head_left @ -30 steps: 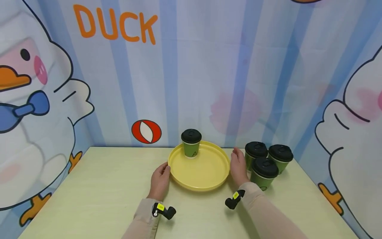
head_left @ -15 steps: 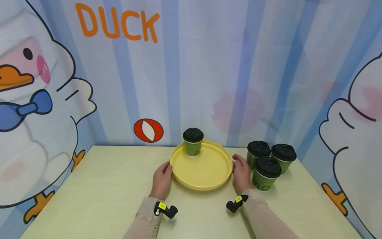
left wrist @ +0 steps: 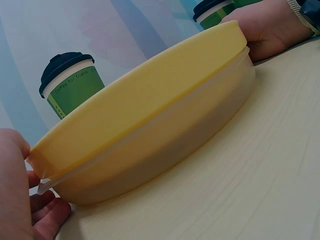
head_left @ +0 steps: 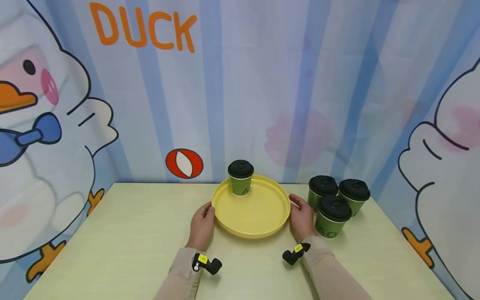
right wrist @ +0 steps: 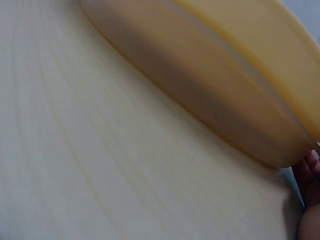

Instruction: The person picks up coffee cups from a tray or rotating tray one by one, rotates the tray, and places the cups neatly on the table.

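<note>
A round yellow tray (head_left: 258,216) with a raised rim rests on the table between both hands. At its back left stands a green paper coffee cup (head_left: 241,185) with a black lid. My left hand (head_left: 201,227) grips the tray's left side, thumb at the upper rim and fingers curling beneath the edge in the left wrist view. On the opposite side my right hand (head_left: 302,218) holds the right rim; in the right wrist view only part of this hand (right wrist: 311,200) shows. From the side, the tray (left wrist: 145,105) has a bright upper band over a duller lower wall.
Three more lidded green cups cluster just right of my right hand: a back left cup (head_left: 322,189), a back right cup (head_left: 354,193) and a front cup (head_left: 331,225). Behind the pale table (head_left: 150,241) hangs a striped duck-print curtain (head_left: 247,83).
My right hand has drawn back and inward from beside the cups to the tray's right rim. The left hand keeps its grip. Tray and cups stay in place; the head view shifts slightly.
</note>
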Motion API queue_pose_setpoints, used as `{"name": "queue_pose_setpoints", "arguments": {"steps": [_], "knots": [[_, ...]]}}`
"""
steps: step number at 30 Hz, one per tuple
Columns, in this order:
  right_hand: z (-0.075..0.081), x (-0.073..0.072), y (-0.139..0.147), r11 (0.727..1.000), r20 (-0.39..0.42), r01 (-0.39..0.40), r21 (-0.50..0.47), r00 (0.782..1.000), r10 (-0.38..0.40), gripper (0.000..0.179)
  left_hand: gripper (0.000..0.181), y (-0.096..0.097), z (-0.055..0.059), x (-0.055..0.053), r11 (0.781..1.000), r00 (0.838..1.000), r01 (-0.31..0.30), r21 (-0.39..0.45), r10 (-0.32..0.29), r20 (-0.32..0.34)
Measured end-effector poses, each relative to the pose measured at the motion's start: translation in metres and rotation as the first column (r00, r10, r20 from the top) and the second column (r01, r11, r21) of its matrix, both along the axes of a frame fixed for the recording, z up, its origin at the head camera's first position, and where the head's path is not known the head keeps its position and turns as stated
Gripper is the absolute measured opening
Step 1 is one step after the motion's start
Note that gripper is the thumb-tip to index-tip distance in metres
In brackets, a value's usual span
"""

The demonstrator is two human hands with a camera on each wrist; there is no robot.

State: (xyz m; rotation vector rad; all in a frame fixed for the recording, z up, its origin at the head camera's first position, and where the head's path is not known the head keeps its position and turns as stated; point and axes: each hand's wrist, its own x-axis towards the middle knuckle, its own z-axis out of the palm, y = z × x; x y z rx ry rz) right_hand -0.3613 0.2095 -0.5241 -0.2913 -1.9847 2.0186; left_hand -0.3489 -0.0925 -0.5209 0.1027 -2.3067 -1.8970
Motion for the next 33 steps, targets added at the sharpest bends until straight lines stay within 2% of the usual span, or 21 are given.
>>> {"name": "queue_pose_setpoints", "arguments": {"steps": [5, 9, 11, 13, 15, 17, 18, 19, 20, 21, 23, 25, 26, 27, 28, 29, 31, 33], "knots": [[0.000, -0.001, -0.001, 1.000, 0.002, -0.001, -0.027, 1.000, 0.002, 0.041, 0.049, -0.003, 0.003, 0.000, 0.999, 1.000, -0.007, 0.040, 0.006, 0.030], [0.000, -0.002, -0.002, 0.999, 0.003, -0.003, -0.038, 1.000, 0.003, 0.041, 0.050, -0.004, 0.013, 0.001, 0.997, 0.998, -0.059, 0.049, 0.058, 0.012], [0.000, -0.002, -0.002, 0.999, 0.003, -0.008, -0.050, 1.000, 0.008, 0.041, 0.047, 0.000, 0.021, 0.004, 0.997, 0.996, -0.076, -0.002, 0.076, -0.052], [0.000, -0.001, -0.001, 0.998, -0.001, -0.011, -0.063, 1.000, 0.011, 0.042, 0.041, 0.008, 0.032, 0.009, 0.994, 0.985, -0.082, -0.074, 0.069, -0.157], [0.001, -0.001, 0.000, 0.997, -0.004, -0.014, -0.076, 1.000, 0.013, 0.042, 0.034, 0.018, 0.044, 0.016, 0.984, 0.963, -0.069, -0.163, 0.023, -0.269], [0.001, -0.001, 0.000, 0.996, -0.008, -0.015, -0.087, 1.000, 0.014, 0.042, 0.028, 0.030, 0.055, 0.023, 0.963, 0.941, -0.021, -0.268, -0.071, -0.330], [0.001, -0.002, -0.001, 0.996, -0.009, -0.015, -0.089, 1.000, 0.015, 0.042, 0.027, 0.037, 0.060, 0.026, 0.943, 0.931, 0.015, -0.331, -0.134, -0.339], [0.001, -0.002, -0.001, 0.995, -0.009, -0.013, -0.096, 1.000, 0.012, 0.042, 0.026, 0.044, 0.063, 0.029, 0.913, 0.922, 0.060, -0.402, -0.206, -0.328], [0.001, -0.002, -0.001, 0.995, -0.010, -0.012, -0.097, 1.000, 0.011, 0.041, 0.026, 0.051, 0.066, 0.031, 0.872, 0.913, 0.111, -0.477, -0.279, -0.298], [0.001, -0.002, -0.001, 0.995, -0.009, -0.009, -0.100, 1.000, 0.008, 0.041, 0.028, 0.058, 0.068, 0.034, 0.818, 0.902, 0.160, -0.553, -0.349, -0.255], [0.000, -0.002, -0.001, 0.995, -0.010, -0.003, -0.098, 1.000, 0.002, 0.041, 0.033, 0.073, 0.069, 0.037, 0.685, 0.868, 0.225, -0.693, -0.464, -0.176], [0.000, -0.003, -0.001, 0.997, -0.012, 0.005, -0.083, 1.000, -0.006, 0.041, 0.039, 0.087, 0.067, 0.039, 0.564, 0.838, 0.261, -0.783, -0.535, -0.106], [0.000, -0.003, 0.000, 0.998, -0.012, 0.008, -0.066, 1.000, -0.009, 0.041, 0.041, 0.093, 0.065, 0.040, 0.518, 0.828, 0.263, -0.814, -0.554, -0.085], [-0.001, -0.003, 0.000, 0.998, -0.012, 0.009, -0.057, 1.000, -0.010, 0.041, 0.042, 0.099, 0.063, 0.040, 0.480, 0.822, 0.259, -0.838, -0.565, -0.069], [-0.001, -0.003, 0.000, 0.999, -0.013, 0.011, -0.044, 1.000, -0.011, 0.040, 0.042, 0.104, 0.061, 0.040, 0.454, 0.818, 0.256, -0.854, -0.572, -0.059], [-0.002, -0.004, 0.000, 0.999, -0.014, 0.011, -0.035, 1.000, -0.012, 0.040, 0.041, 0.109, 0.059, 0.041, 0.437, 0.817, 0.251, -0.864, -0.574, -0.054], [-0.003, -0.005, 0.001, 1.000, -0.015, 0.011, -0.023, 1.000, -0.011, 0.040, 0.037, 0.116, 0.056, 0.041, 0.417, 0.815, 0.232, -0.879, -0.577, -0.059], [-0.004, -0.005, 0.002, 1.000, -0.012, 0.012, -0.019, 1.000, -0.012, 0.039, 0.032, 0.121, 0.055, 0.041, 0.410, 0.816, 0.218, -0.886, -0.575, -0.066]]}}
